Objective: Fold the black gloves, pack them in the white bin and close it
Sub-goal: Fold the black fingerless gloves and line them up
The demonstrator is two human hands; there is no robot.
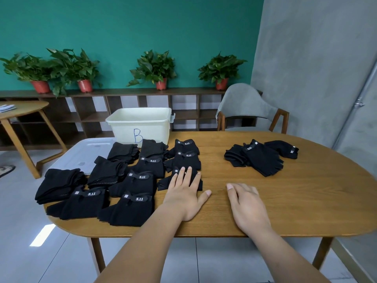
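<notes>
Our left hand (184,193) lies flat, fingers straight and slightly spread, pressing a folded glove (163,183). Our right hand (247,205) rests open on the table (285,201) just beside it. Folded black gloves (132,180) with white 5.11 tabs cover the left side, and unfolded gloves (261,158) lie far right. The white bin (140,125), marked B, stands open at the far edge.

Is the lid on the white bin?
No, the bin stands open and the lid lies flat on the table beside it.
</notes>
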